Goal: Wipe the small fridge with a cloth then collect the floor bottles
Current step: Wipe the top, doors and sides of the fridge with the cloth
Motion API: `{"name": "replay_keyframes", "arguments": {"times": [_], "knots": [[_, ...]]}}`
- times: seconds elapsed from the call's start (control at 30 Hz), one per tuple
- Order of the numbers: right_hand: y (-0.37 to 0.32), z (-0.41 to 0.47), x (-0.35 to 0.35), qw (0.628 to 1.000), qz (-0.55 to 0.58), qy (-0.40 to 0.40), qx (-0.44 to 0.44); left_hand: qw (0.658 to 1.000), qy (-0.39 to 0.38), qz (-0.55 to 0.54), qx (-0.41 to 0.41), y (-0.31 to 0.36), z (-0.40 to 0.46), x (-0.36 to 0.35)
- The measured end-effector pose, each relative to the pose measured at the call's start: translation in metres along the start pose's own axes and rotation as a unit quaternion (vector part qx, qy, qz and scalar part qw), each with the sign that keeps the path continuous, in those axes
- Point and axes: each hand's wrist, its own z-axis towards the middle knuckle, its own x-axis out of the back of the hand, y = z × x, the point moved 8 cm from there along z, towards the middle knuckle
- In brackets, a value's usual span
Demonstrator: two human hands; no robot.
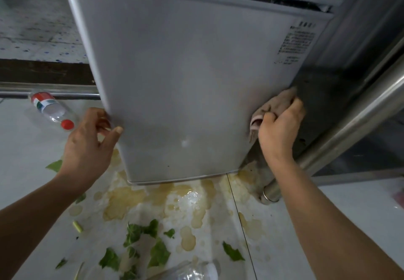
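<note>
Two hands are on the fridge [185, 87] in the head view, one at each lower corner. The left hand [89, 139] steadies the left edge, thumb flat on the door face and fingers curled round behind the edge. The right hand [278, 126] is closed tight on a bunched cloth [275, 104], pressing it against the right edge where door meets dark side panel. That corner looks the grimiest, so the wipe wants firm pressure, long strokes along the edge, and a turn of the cloth to a fresh fold once it loads up. The left hand's brace should stop the cabinet rocking.

Down on the floor [32, 153], pale tile carries a yellowish spill [122, 201] spreading from under the fridge, with green leaves [157, 251] scattered through it; slippery footing, likely. One clear bottle [51, 110] with a red cap lies left of the fridge, near the left hand but apart from it. Another clear bottle [192, 273] shows at the bottom edge, partly cut off. A steel pipe [358, 124] slants down the right side.
</note>
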Motion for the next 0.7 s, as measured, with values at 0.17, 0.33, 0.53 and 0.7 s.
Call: {"name": "replay_keyframes", "arguments": {"times": [0.17,0.33,0.53,0.7], "knots": [[0.017,0.006,-0.010,0.998,0.060,-0.024,-0.026,1.000,0.017,-0.014,-0.004,-0.001,-0.004,-0.002],[0.095,-0.034,-0.051,0.984,-0.086,-0.117,-0.099,0.999,0.034,-0.011,-0.016,-0.004,-0.004,-0.002],[0.102,-0.060,-0.070,0.972,-0.165,-0.127,-0.112,1.000,0.011,-0.023,-0.015,-0.004,-0.002,-0.002],[0.025,-0.057,-0.028,0.999,0.016,0.051,-0.009,0.999,-0.011,-0.022,0.020,-0.020,-0.010,-0.010]]}}
